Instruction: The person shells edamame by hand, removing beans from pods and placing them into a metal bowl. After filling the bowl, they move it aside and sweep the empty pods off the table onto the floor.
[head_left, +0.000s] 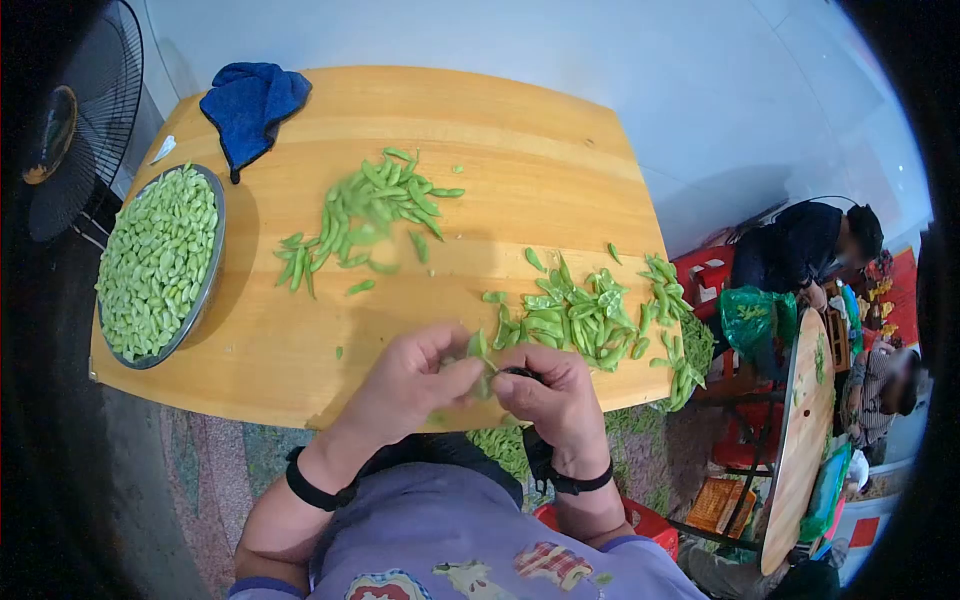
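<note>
In front of my chest, at the near edge of the wooden table [480,120], both hands meet around a green bean pod [478,345]. My left hand [420,385] is closed on the pod between thumb and fingers. The fingers of my right hand [550,400] pinch at its lower end, beside a small black item I cannot make out. Beyond them lies a heap of whole green pods [375,200]. Closer to my right hand, a pile of pods and shells [580,310] spreads toward the table's right edge, some looking split and flattened.
A metal bowl [222,230] full of shelled green beans [160,260] sits at the table's left end. Behind it are a blue cloth [252,105] and a fan [90,110]. To the right, two people are around another table [800,450] with red stools [708,275] and green bags [755,318].
</note>
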